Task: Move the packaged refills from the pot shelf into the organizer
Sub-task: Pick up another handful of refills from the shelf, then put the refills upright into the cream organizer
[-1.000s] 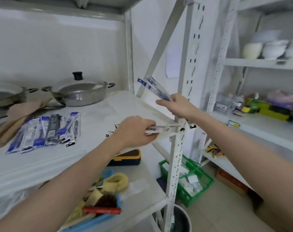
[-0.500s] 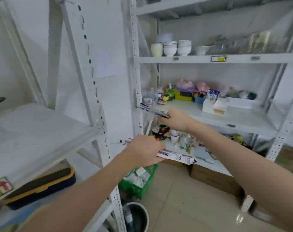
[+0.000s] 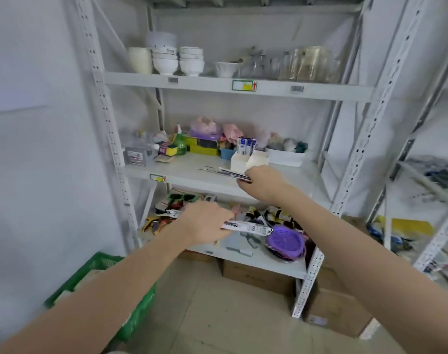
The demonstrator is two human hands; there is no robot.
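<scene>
My left hand [image 3: 205,223] grips a flat white refill packet [image 3: 245,226] that sticks out to the right, level with the low shelf. My right hand [image 3: 262,182] pinches a few thin blue-and-white refill packets [image 3: 224,172] pointing left, just in front of the white organizer [image 3: 248,159] on the middle shelf [image 3: 192,172]. Several blue refill packs [image 3: 246,145] stand upright in the organizer's back compartment. The pot shelf is out of view.
Bowls [image 3: 178,61] and glass jars [image 3: 307,63] fill the top shelf. Bottles, sponges and bags crowd the middle shelf's back. A purple round item [image 3: 285,241] and clutter lie on the low shelf. A green basket [image 3: 107,290] and cardboard boxes [image 3: 258,275] stand on the floor.
My view has swung right from the pot shelf to the organizer rack. Both hands, still holding their packets, have moved toward the middle shelf, the right hand now close to the organizer.
</scene>
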